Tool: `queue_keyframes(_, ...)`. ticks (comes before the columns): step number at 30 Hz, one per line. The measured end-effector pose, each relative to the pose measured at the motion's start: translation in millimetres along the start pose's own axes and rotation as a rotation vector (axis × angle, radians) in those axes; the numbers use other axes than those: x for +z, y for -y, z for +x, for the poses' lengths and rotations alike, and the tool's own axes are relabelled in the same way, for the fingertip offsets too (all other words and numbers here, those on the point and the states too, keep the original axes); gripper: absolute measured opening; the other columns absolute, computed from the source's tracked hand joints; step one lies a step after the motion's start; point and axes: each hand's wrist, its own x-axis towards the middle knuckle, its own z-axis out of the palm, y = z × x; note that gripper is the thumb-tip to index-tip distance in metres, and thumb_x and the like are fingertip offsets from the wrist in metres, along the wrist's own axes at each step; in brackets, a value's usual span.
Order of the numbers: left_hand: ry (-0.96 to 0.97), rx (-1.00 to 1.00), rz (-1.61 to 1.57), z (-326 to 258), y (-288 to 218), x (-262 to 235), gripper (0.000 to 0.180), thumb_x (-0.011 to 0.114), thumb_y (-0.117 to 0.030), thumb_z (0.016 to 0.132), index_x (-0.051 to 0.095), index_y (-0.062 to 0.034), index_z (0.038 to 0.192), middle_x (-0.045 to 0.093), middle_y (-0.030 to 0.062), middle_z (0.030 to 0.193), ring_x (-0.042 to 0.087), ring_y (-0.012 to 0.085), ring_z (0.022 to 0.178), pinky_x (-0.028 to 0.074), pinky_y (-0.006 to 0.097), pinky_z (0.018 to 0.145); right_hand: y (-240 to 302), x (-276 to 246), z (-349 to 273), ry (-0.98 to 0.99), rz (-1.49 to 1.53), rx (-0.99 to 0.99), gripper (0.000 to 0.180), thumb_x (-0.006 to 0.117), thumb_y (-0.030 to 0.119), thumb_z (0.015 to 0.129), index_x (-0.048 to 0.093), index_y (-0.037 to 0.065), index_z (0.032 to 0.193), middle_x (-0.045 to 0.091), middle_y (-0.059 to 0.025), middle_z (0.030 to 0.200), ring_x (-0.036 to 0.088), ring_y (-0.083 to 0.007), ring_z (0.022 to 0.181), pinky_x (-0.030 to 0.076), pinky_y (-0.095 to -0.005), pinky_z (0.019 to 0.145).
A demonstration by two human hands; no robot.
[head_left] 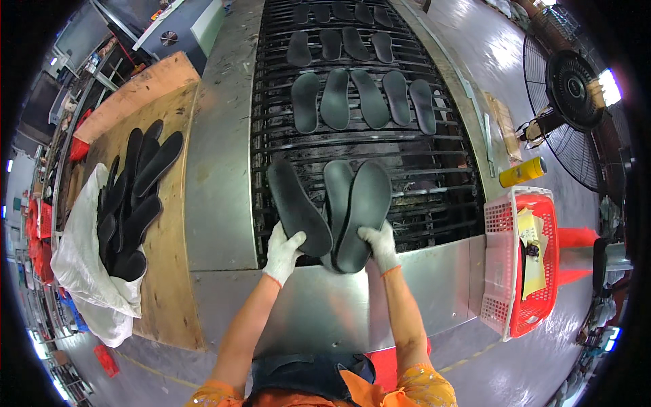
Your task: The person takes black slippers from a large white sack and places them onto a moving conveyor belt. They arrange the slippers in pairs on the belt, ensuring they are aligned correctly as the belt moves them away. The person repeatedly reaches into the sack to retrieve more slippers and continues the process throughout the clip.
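Both my hands wear white gloves with orange cuffs. My left hand (282, 252) is closed round the heel end of a dark insole (298, 207), thumb on top, tilted toward the upper left. My right hand (381, 244) grips another insole (366, 210) by its lower right edge, thumb on its face. Partly covered by that one is a third insole (337, 182); what supports its lower end is hidden. All three are at the near end of a black slatted conveyor (434, 163), just over its metal edge (312, 298). Farther up the conveyor, several insoles (336, 100) lie in crosswise rows.
On a wooden board (169, 271) at my left, a pile of insoles (139, 176) spills from a white sack (88, 251). To the right stand a red basket (546, 292) within a white one (498, 264), a yellow bottle (523, 172) and a large black fan (573, 91).
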Motion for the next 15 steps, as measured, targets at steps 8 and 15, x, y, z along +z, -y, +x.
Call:
queue_keyframes(8, -0.076, -0.057, 0.220, 82, 35, 29, 0.055, 0.057, 0.004, 0.091, 0.039, 0.0016, 0.143, 0.057, 0.0147, 0.131, 0.061, 0.0241, 0.116, 0.054, 0.042, 0.098, 33, -95, 119, -0.138, -0.094, -0.133, 0.029, 0.069, 0.000, 0.080, 0.067, -0.003, 0.108, 0.072, -0.0100, 0.097, 0.066, -0.0185, 0.081, 0.052, -0.0321, 0.077)
queue_keyframes(15, -0.075, 0.017, 0.354, 99, 57, 11, 0.056, 0.062, -0.003, 0.088, 0.045, 0.0012, 0.141, 0.062, 0.0115, 0.125, 0.065, 0.0191, 0.107, 0.057, 0.034, 0.086, 37, -148, 154, -0.371, -0.049, -0.137, 0.019, 0.070, 0.003, 0.082, 0.064, -0.002, 0.099, 0.067, -0.0075, 0.084, 0.061, -0.0167, 0.069, 0.051, -0.0318, 0.064)
